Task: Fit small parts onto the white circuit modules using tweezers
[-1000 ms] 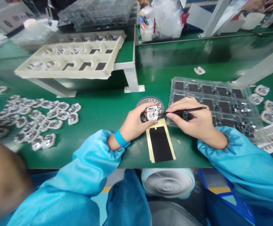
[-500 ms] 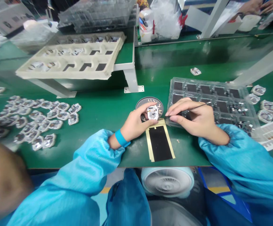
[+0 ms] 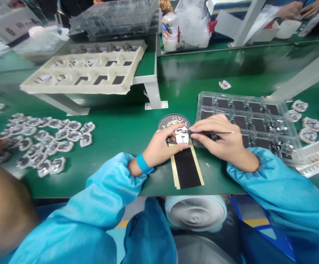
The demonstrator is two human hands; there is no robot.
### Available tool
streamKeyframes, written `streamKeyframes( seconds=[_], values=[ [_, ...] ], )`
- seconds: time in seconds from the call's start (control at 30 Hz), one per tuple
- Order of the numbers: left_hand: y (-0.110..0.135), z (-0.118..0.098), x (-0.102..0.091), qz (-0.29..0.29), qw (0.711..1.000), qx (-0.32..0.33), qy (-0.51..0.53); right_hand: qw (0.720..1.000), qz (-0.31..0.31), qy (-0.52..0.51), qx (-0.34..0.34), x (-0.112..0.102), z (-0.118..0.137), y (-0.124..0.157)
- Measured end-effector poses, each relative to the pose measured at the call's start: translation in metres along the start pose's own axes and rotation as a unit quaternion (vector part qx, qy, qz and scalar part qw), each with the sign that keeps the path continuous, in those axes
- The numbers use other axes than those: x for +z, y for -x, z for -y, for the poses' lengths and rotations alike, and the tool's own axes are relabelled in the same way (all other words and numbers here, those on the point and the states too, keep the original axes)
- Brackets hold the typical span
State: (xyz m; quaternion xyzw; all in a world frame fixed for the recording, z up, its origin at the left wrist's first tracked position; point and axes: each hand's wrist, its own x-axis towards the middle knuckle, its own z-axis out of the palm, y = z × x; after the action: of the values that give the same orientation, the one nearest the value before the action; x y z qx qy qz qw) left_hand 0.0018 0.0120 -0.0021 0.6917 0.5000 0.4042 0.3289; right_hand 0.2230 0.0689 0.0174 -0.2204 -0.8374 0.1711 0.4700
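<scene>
Between thumb and fingers, my left hand (image 3: 162,146) grips a small white housing (image 3: 181,136) with dark and metallic parts in its face. My right hand (image 3: 217,137) pinches slim dark tweezers (image 3: 212,132), whose tips reach over the housing's upper face. Whether the tips hold a tiny part is too small to tell. Just below the hands lies a black sheet with pale yellow borders (image 3: 187,168). Behind the housing sits a round perforated dish (image 3: 173,118) with many small beige pieces in it.
Clear plastic tray (image 3: 237,106) with black pads and small parts stands right. Many similar housings (image 3: 56,146) lie left, others (image 3: 308,135) far right. A cream moulded tray (image 3: 77,88) rests on a raised shelf. Another person's blurred arm (image 3: 5,198) reaches in at left.
My right hand has brought the tweezers from the sheet's top edge up and left onto the housing. The housing in my left hand has moved slightly right.
</scene>
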Motion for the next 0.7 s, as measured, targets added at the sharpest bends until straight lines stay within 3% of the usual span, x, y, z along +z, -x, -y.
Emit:
streamKeyframes(
  seconds=[0.2, 0.37, 0.57, 0.7],
  values=[
    [0.001, 0.001, 0.000, 0.006, 1.000, 0.001, -0.021, 1.000, 0.008, -0.012, 0.014, 0.003, 0.000, 0.001],
    [0.002, 0.001, 0.000, 0.013, 1.000, 0.004, -0.022, 0.993, -0.027, -0.064, 0.095, 0.003, 0.006, 0.000],
    [0.005, 0.000, 0.000, 0.023, 0.988, 0.056, -0.140, 0.953, -0.068, -0.162, 0.249, 0.010, 0.010, -0.004],
    [0.006, 0.001, 0.001, 0.015, 0.988, 0.056, -0.140, 0.918, -0.082, -0.235, 0.310, 0.011, 0.005, -0.007]
  ],
)
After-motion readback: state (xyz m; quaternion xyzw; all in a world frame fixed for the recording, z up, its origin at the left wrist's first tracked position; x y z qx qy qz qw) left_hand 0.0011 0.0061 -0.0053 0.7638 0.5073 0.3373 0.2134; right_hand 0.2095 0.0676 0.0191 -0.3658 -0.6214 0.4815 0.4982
